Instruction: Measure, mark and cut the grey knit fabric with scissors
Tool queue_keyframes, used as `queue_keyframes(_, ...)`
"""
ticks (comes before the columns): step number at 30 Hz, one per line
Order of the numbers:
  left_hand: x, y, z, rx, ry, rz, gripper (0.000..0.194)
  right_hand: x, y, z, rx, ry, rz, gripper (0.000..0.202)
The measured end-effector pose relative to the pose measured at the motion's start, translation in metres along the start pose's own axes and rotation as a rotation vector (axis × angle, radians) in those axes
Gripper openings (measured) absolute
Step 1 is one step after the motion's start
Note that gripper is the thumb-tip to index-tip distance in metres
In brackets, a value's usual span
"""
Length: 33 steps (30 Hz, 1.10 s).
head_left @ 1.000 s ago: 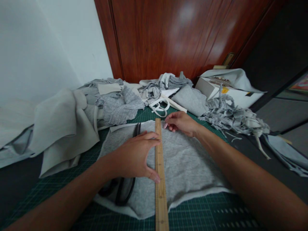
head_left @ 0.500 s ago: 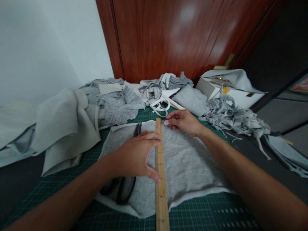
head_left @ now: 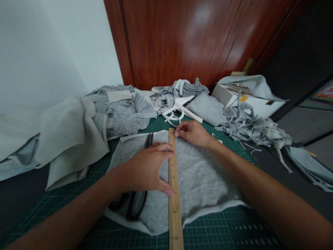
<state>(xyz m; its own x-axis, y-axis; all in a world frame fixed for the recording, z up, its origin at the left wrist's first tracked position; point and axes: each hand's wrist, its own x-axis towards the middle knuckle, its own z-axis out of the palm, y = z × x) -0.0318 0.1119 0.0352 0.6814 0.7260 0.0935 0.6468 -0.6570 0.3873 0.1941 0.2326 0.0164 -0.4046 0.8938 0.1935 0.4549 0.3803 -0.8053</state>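
A grey cloth point(head_left: 205, 177) lies on a green cutting mat point(head_left: 208, 232), with a wooden ruler point(head_left: 174, 205) laid lengthwise across it. My left hand point(head_left: 148, 168) has its fingers spread, thumb and fingertips resting on the ruler's left side. Beneath that hand are black scissors point(head_left: 136, 208), their blades showing above it and their handles below. My right hand point(head_left: 194, 133) pinches a small pink piece point(head_left: 177, 134) beside the ruler's far end, at the cloth's far edge.
White-handled scissors point(head_left: 173, 116) lie beyond the cloth. Fabric scraps point(head_left: 130, 113) pile along the back and left. At the right are a white box point(head_left: 234, 97) and a tangle of grey strips point(head_left: 260, 128).
My right hand has moved slightly left, bringing the pink piece closer to the ruler's edge. My left hand and the ruler have stayed in place.
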Motion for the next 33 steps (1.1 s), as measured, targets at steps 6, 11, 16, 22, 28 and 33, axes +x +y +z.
queue_keyframes(6, -0.001, 0.0, -0.001, -0.008, -0.014, -0.001, 0.082, -0.005, 0.003, 0.002, 0.097, -0.033, -0.016, 0.016)
queue_keyframes(11, 0.0, 0.001, -0.001, -0.005, -0.01, 0.006, 0.089, -0.008, 0.0, 0.006, 0.1, 0.022, -0.003, 0.017)
queue_keyframes(16, 0.0, 0.001, 0.0, 0.013, -0.018, -0.012, 0.095, -0.007, 0.002, 0.011, 0.114, 0.114, 0.017, 0.018)
queue_keyframes(22, 0.0, 0.001, -0.001, 0.002, -0.01, 0.015, 0.083, -0.005, 0.005, 0.011, 0.175, 0.179, 0.037, 0.009)
queue_keyframes(28, 0.0, 0.001, -0.001, 0.006, -0.016, -0.001, 0.085, -0.004, 0.004, 0.011, 0.142, 0.157, 0.044, 0.008)
queue_keyframes(33, 0.0, 0.002, -0.001, -0.002, -0.017, -0.001, 0.087, -0.004, 0.004, 0.009, 0.183, 0.085, 0.065, 0.01)
